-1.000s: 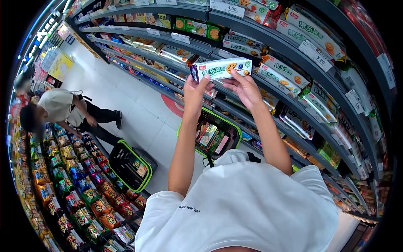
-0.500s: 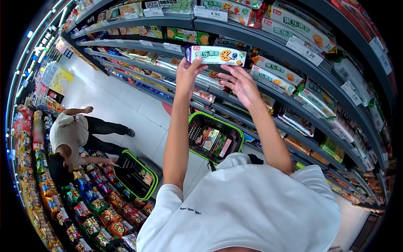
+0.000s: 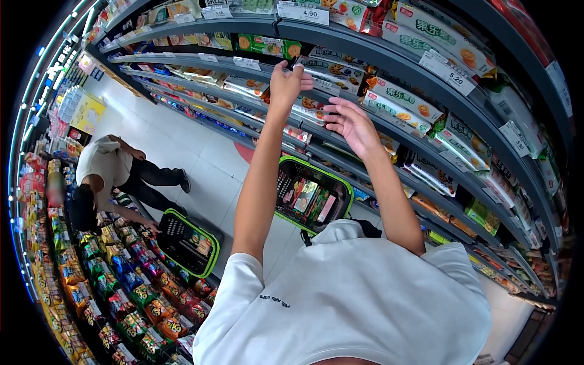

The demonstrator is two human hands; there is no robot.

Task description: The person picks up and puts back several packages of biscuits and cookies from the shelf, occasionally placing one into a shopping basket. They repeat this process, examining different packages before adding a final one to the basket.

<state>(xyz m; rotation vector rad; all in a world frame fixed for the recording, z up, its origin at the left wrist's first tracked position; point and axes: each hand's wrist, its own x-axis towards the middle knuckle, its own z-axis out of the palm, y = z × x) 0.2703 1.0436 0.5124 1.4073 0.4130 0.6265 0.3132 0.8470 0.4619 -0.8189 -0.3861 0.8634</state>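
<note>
My left hand point(image 3: 291, 84) is at the shelf edge, by the left end of a white biscuit pack point(image 3: 333, 70) in the row. Its fingers are partly apart, with no pack lifted in them; contact with the pack's end is hard to make out. My right hand point(image 3: 354, 126) hangs empty before the lower shelf, fingers spread. A green biscuit pack point(image 3: 267, 45) lies just above my left hand. More white packs point(image 3: 404, 106) stand to the right of my right hand.
A black basket with a green rim point(image 3: 348, 207) holding several packs is below my hands. At the left, another person point(image 3: 103, 164) bends beside a second basket point(image 3: 216, 252) near bagged snacks point(image 3: 131, 280). Grey shelf edges point(image 3: 389, 55) curve across the right.
The white pack that was between both hands is now on the shelf, out of my right hand. My right hand moved slightly down. The other person bends lower, and their basket moved down-left.
</note>
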